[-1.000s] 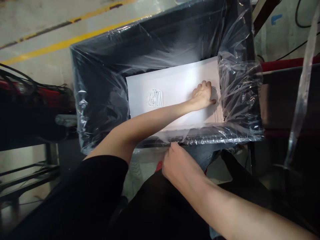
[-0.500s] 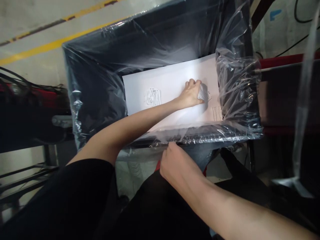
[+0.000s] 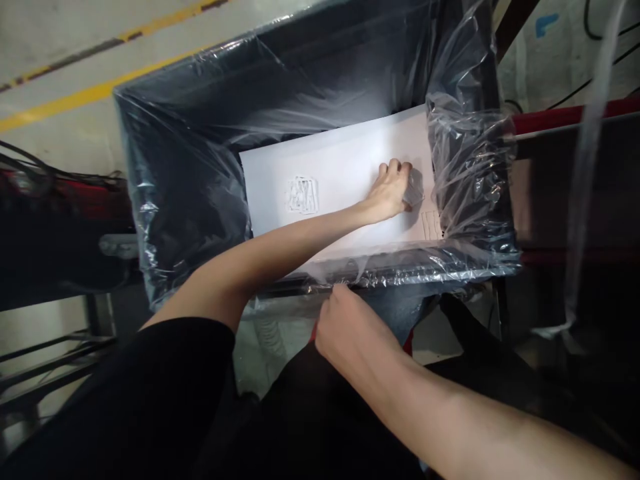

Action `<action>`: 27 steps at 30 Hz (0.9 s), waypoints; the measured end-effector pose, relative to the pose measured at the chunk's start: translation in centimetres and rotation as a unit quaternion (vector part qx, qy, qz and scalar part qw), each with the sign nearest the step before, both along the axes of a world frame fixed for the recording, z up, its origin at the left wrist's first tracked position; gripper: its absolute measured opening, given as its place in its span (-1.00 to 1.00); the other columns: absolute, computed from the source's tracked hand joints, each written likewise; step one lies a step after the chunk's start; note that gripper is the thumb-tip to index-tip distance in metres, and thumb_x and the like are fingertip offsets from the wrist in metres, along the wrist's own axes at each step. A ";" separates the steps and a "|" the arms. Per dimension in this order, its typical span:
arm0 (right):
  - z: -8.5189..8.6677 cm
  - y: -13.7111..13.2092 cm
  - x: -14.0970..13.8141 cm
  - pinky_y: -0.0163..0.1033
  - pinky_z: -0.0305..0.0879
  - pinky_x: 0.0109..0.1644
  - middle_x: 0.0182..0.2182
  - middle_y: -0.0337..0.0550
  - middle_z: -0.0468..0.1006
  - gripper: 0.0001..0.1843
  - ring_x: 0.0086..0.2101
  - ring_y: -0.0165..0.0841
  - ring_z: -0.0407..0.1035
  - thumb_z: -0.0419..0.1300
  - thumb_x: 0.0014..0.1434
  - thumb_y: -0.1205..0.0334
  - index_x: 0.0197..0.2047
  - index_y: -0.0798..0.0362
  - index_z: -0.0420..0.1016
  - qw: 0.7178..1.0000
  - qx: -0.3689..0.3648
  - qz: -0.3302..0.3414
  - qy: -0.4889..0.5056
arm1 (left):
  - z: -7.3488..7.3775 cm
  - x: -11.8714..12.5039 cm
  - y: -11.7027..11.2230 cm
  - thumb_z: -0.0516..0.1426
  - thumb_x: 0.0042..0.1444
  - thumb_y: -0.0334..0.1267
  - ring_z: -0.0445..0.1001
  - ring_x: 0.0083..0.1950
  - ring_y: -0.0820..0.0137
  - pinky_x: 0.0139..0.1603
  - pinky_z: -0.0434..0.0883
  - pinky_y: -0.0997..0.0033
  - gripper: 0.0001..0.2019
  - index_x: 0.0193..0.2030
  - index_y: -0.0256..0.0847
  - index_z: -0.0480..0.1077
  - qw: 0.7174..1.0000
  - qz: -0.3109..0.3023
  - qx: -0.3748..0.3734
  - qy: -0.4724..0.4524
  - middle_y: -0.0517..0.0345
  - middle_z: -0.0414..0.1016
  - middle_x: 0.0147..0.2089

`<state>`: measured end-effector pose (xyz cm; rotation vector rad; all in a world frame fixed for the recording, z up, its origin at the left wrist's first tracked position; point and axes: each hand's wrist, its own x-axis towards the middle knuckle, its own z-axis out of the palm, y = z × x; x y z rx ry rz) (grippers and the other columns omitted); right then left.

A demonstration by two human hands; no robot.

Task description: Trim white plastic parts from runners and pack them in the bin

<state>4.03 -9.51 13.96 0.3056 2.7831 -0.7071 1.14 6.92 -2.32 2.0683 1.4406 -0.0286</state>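
Note:
My left hand (image 3: 391,190) reaches down into a dark bin (image 3: 345,80), its fingers curled round a small greyish, translucent-looking bundle (image 3: 414,188). It is just above or on a white sheet (image 3: 345,157) in the bin's bottom; I cannot tell which. On that sheet, a group of thin pale pieces (image 3: 303,195) lies left of the hand and a row of similar pieces (image 3: 431,225) near the right corner. My right hand (image 3: 345,323) is closed at the near rim, where a clear plastic liner (image 3: 400,272) folds over; its fingertips are mostly hidden.
The liner bunches up along the bin's right wall. Dark machinery with red parts (image 3: 65,200) stands on the left, and a red-edged surface (image 3: 550,123) on the right. A clear plastic strip (image 3: 583,200) hangs at right. Yellow lines (image 3: 100,87) mark the floor.
My left hand has shifted slightly right over the sheet, and the bundle in it looks turned or less visible. My right hand stays at the rim. The view has moved a little.

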 end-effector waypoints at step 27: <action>0.6 0.1 0.5 -0.03 0.38 0.06 -0.22 -0.04 0.71 -0.76 -0.18 -0.20 0.53 0.21 0.44 0.36 0.00 0.01 0.73 0.998 0.021 -0.002 -0.052 | -1.7 0.2 1.7 0.33 0.06 -0.31 0.30 0.50 0.05 0.57 0.20 0.17 -0.26 0.41 -0.37 0.32 0.984 -0.128 0.029 -0.124 -0.27 0.35 0.47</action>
